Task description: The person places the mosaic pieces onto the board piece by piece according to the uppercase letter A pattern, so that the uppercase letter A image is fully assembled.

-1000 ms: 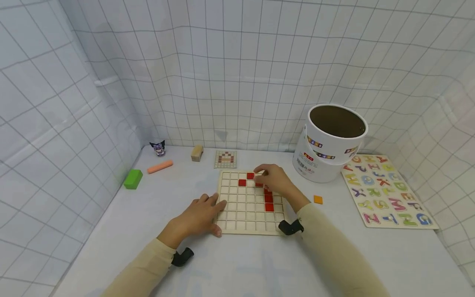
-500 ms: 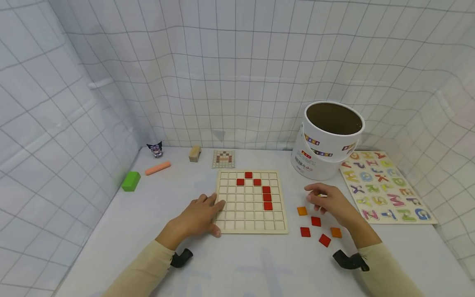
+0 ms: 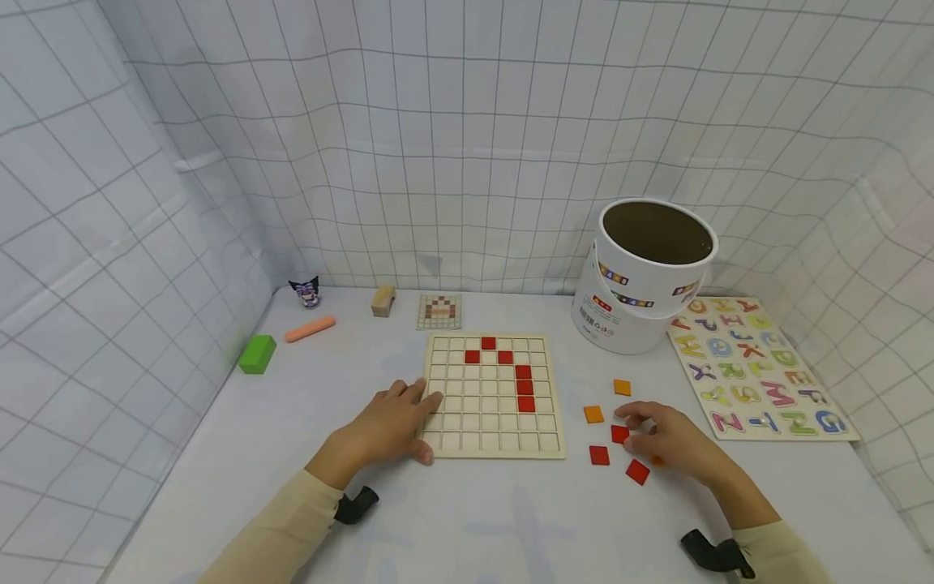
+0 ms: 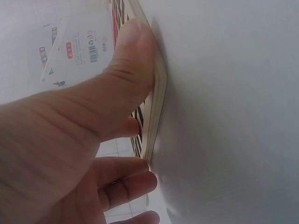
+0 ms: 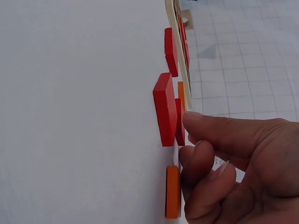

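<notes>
My left hand (image 3: 390, 423) rests against the left edge of a wooden grid board (image 3: 467, 443); in the left wrist view its thumb (image 4: 133, 56) presses on the board's rim. Several red square tiles, one of them a red tile (image 3: 525, 403), sit in the grid in a bent line. To the board's right, my right hand (image 3: 674, 444) is low over loose tiles, thumb and forefinger apart on either side of a red tile (image 3: 619, 435). Two more red tiles (image 3: 637, 471) and two orange tiles (image 3: 593, 414) lie nearby. Another orange tile (image 5: 172, 192) is partly hidden under that hand.
A white bucket (image 3: 606, 320) stands at the back right, beside an alphabet board (image 3: 730, 405). Behind the grid board lies a small pattern card (image 3: 439, 323). A wooden block (image 3: 383, 301), figurine (image 3: 306, 293), orange stick (image 3: 310, 328) and green block (image 3: 257, 354) are at the left.
My right hand has left the grid board, moved right, then drawn back toward me over the loose tiles, uncovering the far orange tile. The left hand stays at the board's edge.
</notes>
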The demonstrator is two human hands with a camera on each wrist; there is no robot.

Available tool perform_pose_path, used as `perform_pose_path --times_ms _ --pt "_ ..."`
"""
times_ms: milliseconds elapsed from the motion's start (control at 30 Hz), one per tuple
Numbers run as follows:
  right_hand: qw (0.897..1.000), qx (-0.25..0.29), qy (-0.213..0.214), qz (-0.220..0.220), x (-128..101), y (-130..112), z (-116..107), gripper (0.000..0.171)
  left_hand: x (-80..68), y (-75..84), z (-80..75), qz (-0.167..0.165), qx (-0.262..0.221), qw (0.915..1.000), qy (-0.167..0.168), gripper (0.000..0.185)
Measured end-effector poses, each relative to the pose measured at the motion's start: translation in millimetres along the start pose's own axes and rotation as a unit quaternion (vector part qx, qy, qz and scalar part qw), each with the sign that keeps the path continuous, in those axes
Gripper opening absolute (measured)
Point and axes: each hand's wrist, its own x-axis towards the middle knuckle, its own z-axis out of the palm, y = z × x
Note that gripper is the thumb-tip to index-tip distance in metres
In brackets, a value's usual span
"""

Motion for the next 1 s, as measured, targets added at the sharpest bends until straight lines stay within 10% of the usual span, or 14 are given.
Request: perform_pose_path --times_ms 367,633,1000 --pt "0.999 -0.049 0.015 -0.012 2 -6 6 0.017 0.6 1.1 -0.1 0.003 0.004 1.0 0.001 0.09" --pt "0.998 0.057 0.02 0.016 4 -2 -1 0.03 1.9 0.3 1.0 -0.001 0.008 1.0 0.0 0.09" --pt "0.936 0.344 0.079 -0.019 24 -24 -2 0.049 3.0 -2.7 2.8 0.001 0.009 1.0 0.001 0.092"
